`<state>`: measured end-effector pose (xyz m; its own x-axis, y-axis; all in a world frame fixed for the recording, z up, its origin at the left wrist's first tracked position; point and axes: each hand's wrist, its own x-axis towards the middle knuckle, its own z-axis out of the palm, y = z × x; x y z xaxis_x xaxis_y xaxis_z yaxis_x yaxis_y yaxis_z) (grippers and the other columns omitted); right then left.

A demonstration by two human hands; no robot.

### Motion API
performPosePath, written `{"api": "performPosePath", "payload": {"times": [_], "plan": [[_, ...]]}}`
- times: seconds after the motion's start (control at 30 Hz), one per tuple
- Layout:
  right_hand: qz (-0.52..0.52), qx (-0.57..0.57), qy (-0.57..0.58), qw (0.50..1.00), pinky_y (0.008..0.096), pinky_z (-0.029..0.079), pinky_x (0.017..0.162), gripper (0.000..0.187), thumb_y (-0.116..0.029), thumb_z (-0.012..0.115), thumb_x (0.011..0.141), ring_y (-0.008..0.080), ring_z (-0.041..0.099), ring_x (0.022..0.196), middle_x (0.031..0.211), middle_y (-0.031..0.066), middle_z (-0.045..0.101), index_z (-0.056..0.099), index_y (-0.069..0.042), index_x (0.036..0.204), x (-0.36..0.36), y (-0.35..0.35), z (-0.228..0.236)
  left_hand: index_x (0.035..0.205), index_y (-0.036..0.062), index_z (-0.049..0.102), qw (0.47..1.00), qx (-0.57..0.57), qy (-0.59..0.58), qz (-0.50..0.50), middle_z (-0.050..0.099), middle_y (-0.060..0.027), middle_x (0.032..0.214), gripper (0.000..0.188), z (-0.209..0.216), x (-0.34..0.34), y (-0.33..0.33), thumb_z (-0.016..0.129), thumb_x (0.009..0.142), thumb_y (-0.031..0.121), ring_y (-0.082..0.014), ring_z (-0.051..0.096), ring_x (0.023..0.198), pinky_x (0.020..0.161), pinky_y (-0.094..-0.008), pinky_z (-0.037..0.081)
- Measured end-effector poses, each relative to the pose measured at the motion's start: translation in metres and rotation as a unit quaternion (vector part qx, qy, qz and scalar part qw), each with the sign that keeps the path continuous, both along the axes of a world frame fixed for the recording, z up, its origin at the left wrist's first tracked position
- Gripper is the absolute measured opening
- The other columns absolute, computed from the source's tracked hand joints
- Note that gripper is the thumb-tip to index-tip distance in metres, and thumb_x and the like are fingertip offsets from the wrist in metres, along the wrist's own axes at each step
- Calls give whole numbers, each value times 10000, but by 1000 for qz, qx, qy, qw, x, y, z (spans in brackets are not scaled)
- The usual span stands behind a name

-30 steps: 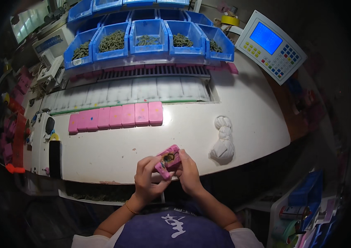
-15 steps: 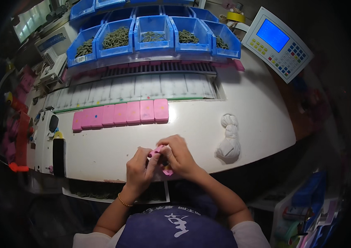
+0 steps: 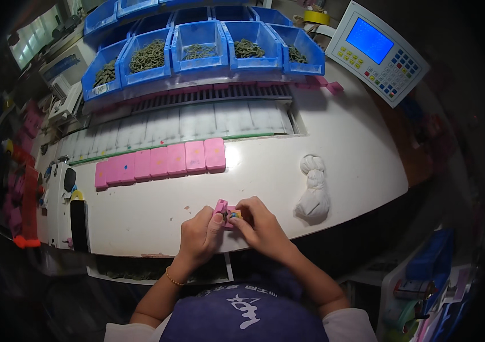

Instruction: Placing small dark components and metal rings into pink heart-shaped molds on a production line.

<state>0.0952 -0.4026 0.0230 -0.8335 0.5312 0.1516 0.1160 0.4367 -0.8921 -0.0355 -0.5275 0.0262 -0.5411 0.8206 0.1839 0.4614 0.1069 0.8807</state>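
Above the table's near edge, a small pink block (image 3: pixel 221 206) is held between my two hands. It looks parted or folded, with dark gaps and small yellow and blue bits showing in it. My left hand (image 3: pixel 199 232) is closed around its left side, the thumb pressed on the front. With bent fingers and thumb, my right hand (image 3: pixel 262 228) grips its right side by the yellow and blue bits. Fingers partly hide the block, so its exact make cannot be told. Beyond the hands, a row of several similar pink blocks (image 3: pixel 160 161) lies on the white table (image 3: pixel 265 171).
Blue bins (image 3: pixel 199 48) with greenish rings stand at the back, behind a pale glass-like strip (image 3: pixel 180 128). A keypad console (image 3: pixel 376 54) is at the far right. A white cloth bundle (image 3: pixel 312 191) lies right of my hands, a black phone (image 3: pixel 80 225) left. Below the edge sits an open drawer (image 3: pixel 230 268).
My right hand has come off the top of the pink block to its right side. The block now shows more, with yellow and blue bits visible. The whole view has shifted slightly.
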Motion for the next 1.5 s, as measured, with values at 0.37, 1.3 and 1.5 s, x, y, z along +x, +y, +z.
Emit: {"api": "performPosePath", "payload": {"times": [0.37, 1.3, 1.5], "plan": [[-90, 77, 155, 981, 298, 532, 659, 199, -5, 705, 867, 206, 655, 764, 927, 120, 666, 674, 1, 1064, 6, -8, -4, 764, 48, 531, 986, 7, 160, -40, 519, -150, 659, 294, 3, 5, 18, 512, 989, 235, -340, 456, 575, 565, -432, 360], [-55, -139, 98, 984, 267, 581, 794, 281, -30, 687, 899, 140, 672, 925, 1066, 107, 661, 657, 15, 1175, 12, 6, 6, 772, 53, 571, 988, -10, 130, -81, 530, -115, 690, 271, -5, 0, 24, 533, 974, 229, -294, 412, 609, 612, -402, 360], [-116, 16, 135, 984, 272, 566, 738, 218, 13, 716, 857, 169, 689, 874, 957, 116, 704, 706, 22, 1075, 14, -4, -14, 772, 55, 568, 986, -5, 137, -90, 531, -108, 678, 276, -3, 1, 26, 535, 980, 234, -295, 413, 586, 615, -397, 356]]}}
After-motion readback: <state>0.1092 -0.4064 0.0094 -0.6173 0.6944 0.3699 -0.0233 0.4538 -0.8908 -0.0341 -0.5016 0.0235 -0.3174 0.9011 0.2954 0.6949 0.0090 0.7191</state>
